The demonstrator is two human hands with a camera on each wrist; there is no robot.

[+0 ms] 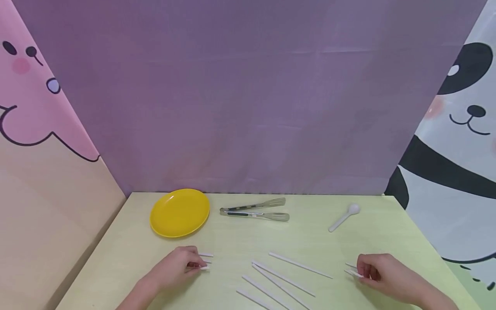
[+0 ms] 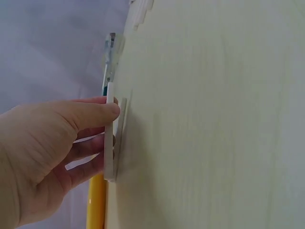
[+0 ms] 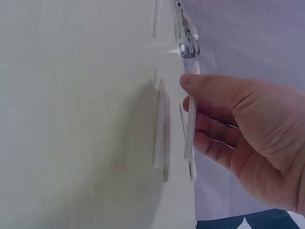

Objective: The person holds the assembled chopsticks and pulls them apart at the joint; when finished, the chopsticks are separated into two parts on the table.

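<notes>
In the left wrist view, my left hand pinches a short white stick between thumb and fingers. A similar white stick lies just behind it, and other short pieces show by the fingertips in the head view. At the right, my right hand pinches another short white stick above the table. Two more short sticks lie side by side on the table near that hand. Several long, tapered white sticks like chopsticks lie slanted between the two hands.
A yellow plate lies at the back left of the pale table. Tongs with spread arms lie at the back middle, a white spoon at the back right. A purple backdrop rises behind the table.
</notes>
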